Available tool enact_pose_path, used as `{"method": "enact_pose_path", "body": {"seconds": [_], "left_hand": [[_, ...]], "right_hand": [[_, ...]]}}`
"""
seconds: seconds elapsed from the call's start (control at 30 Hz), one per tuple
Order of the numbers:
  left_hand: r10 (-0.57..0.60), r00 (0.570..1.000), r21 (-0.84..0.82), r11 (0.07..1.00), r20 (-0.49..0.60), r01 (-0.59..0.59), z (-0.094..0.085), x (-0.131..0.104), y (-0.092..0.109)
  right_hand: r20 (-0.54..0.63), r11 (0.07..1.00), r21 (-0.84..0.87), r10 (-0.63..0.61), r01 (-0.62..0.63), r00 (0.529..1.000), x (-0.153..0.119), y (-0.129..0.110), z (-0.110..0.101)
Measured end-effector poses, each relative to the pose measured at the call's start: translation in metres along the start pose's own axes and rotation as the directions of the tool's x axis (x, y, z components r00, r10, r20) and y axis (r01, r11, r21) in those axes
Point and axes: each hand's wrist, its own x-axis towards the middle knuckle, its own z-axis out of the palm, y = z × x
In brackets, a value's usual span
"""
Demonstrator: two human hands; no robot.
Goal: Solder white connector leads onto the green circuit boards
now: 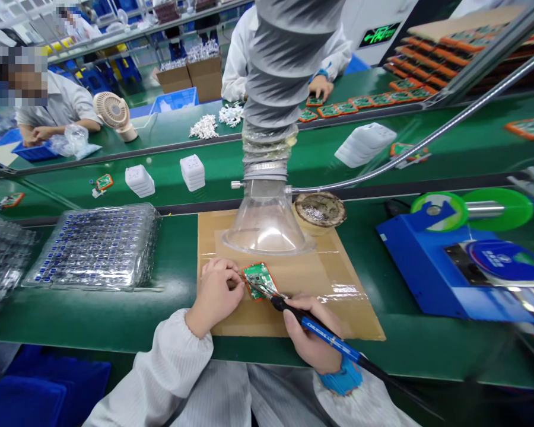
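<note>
Both hands are working over a small green circuit board [263, 276] with an orange edge, which is lying on a brown cardboard sheet [320, 279] on the green counter [173, 249], below the clear fume hood [267, 231]. The left hand [216, 293] is bunching its thumb and fingers closely at the board's left edge; whether they are gripping the edge or some small part, I cannot tell. The right hand [314, 353] is closing around a blue and black soldering iron [324, 336], and its slim metal end is reaching over the board. Doing this well is probably calling for a steady board, a light, brief touch of the tip and fingertips clear of the hot metal. The left hand is coming in from the side, wrist low, knuckles up. The right is holding the iron like a pen, slanting it toward the board, its cord trailing back past the blue wristband [345, 378].
</note>
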Motion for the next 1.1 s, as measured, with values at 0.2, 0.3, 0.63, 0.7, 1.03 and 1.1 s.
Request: {"method": "enact_pose_path", "body": {"seconds": [0.2, 0.3, 0.63, 0.7, 1.03, 1.1], "left_hand": [[-0.006, 1.0, 0.005, 1.0, 0.006, 0.006, 0.0, 0.0, 0.001], [-0.003, 1.0, 0.003, 1.0, 0.007, 0.003, 0.0, 0.0, 0.0], [0.011, 1.0, 0.0, 1.0, -0.003, -0.011, 0.001, 0.0, -0.002], [0.01, 1.0, 0.0, 1.0, -0.002, -0.01, 0.001, 0.001, -0.002], [0.127, 0.982, 0.186, 0.971, 0.14, -0.152, -0.009, -0.009, 0.002], [0.125, 0.983, 0.191, 0.97, 0.137, -0.15, -0.016, -0.012, 0.006]], "right_hand": [[-0.01, 1.0, 0.006, -0.014, 0.014, 1.0, 0.002, -0.002, 0.0], [-0.009, 1.0, 0.009, -0.011, 0.011, 1.0, 0.002, -0.002, 0.0], [-0.16, 0.982, 0.152, 0.134, -0.11, 0.978, -0.011, 0.017, -0.004], [-0.254, 0.967, 0.204, 0.2, -0.15, 0.946, -0.007, 0.021, -0.009], [-0.577, 0.946, 0.321, 0.231, -0.042, 0.783, 0.048, 0.041, -0.039], [-0.501, 0.953, 0.232, 0.29, -0.196, 0.816, 0.053, 0.042, -0.037]]}}
